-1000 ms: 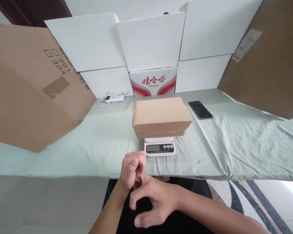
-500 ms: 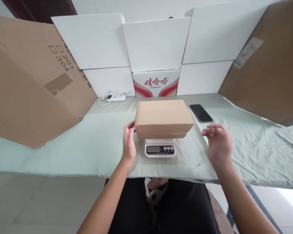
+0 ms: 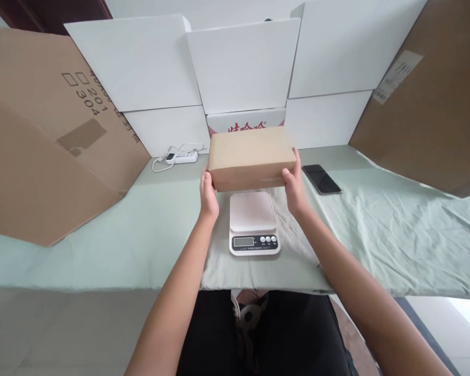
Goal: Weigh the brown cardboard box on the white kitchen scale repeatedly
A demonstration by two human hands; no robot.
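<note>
My fingers (image 3: 206, 179) on the left and those of my right hand (image 3: 293, 184) were pressed flat against the two short ends of the cardboard box (image 3: 251, 156), clamping it between my palms, since its smooth sides offered no handle or lip. My left hand (image 3: 209, 196) mirrored the right, thumbs toward me, so the box hung level in the air above and just behind the kitchen scale (image 3: 254, 223), clear of its platform. The box was plain brown corrugated board, rectangular, sharp-edged and matte. The scale was glossy white plastic with a square, bare tray, a small display and three round buttons facing me. It stood on the surface (image 3: 121, 235), draped in a wrinkled pale green cloth. A dark phone (image 3: 321, 178) lay flat to the right, a white power strip (image 3: 181, 156) to the left.
</note>
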